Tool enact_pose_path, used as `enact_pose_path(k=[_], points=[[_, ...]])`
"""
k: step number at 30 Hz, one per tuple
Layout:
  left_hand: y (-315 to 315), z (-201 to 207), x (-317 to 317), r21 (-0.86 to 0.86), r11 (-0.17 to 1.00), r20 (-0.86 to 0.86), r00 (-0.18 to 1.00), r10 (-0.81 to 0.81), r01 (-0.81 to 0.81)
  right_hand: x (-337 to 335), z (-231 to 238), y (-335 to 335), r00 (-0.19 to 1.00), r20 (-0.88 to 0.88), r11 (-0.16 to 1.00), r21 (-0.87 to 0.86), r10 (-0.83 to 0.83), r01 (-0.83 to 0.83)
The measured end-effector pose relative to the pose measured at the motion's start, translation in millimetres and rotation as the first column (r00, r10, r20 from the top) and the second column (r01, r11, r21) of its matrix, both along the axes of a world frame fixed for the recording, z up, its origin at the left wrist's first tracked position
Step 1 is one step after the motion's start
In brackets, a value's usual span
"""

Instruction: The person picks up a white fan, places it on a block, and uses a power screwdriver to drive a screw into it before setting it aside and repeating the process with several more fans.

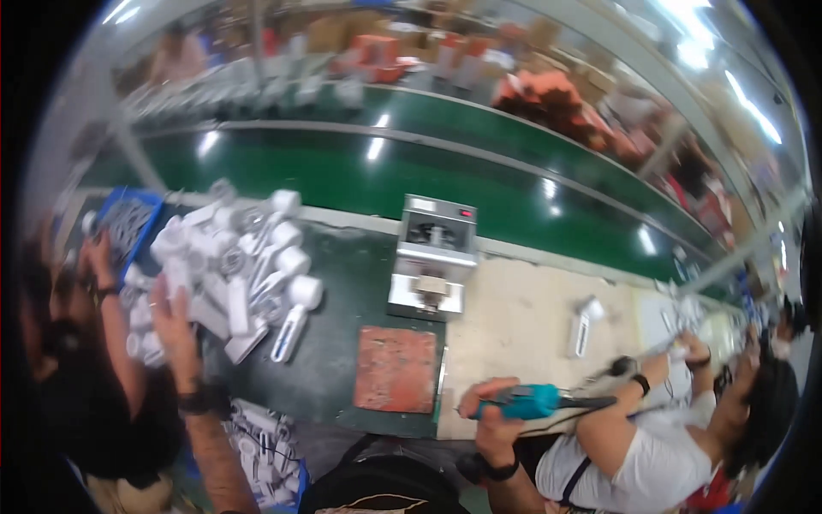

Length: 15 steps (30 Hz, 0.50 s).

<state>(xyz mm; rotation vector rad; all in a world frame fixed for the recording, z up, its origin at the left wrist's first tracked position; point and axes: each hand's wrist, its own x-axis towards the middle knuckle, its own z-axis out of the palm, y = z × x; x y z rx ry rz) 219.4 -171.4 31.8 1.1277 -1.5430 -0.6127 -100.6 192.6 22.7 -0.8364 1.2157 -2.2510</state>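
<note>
Head view, landmark the silver machine [435,253]: my right hand [497,441], in front of it and to its right, fingers wrapped round a teal power tool [531,401]; the tool's dark far end runs up against a co-worker's arm in the picture, its tip hard to make out, and part of its casing is covered by my fingers. My left hand [175,321], well to the machine's left, fingers straightened and loose, blurred, over the near side of a heap of white plastic parts [231,274]; whether it touches them I cannot tell. One white round-headed part [586,325], lying alone to the machine's right. One worn red pad [396,370], just in front of the machine. One blue bin [302,484], front left of it, partly hidden by my forearm and cut off below. Beyond the machine, a green conveyor [342,167]; goods behind it smeared by blur.
</note>
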Motion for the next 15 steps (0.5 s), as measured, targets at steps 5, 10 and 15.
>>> enact_pose_path(k=[5, 10, 15], points=[[-26.1, 9.2, -9.8, -0.215, 0.962, 0.214, 0.953, 0.215, -0.169, -7.4, 19.4, 0.9, 0.998, -0.052, 0.978, 0.202, -0.044, 0.054], [80.0, 46.2, -163.8, -0.109, 0.912, 0.140, 0.915, -0.379, 0.394, -16.0, 9.2, 19.4, 0.987, -0.153, 0.966, 0.248, -0.038, 0.076], [183.5, 38.8, -297.8, 0.140, 0.477, 0.081, 0.470, -0.879, 0.868, -27.6, 12.8, 38.9, 0.984, -0.176, 0.948, 0.309, -0.019, 0.074]])
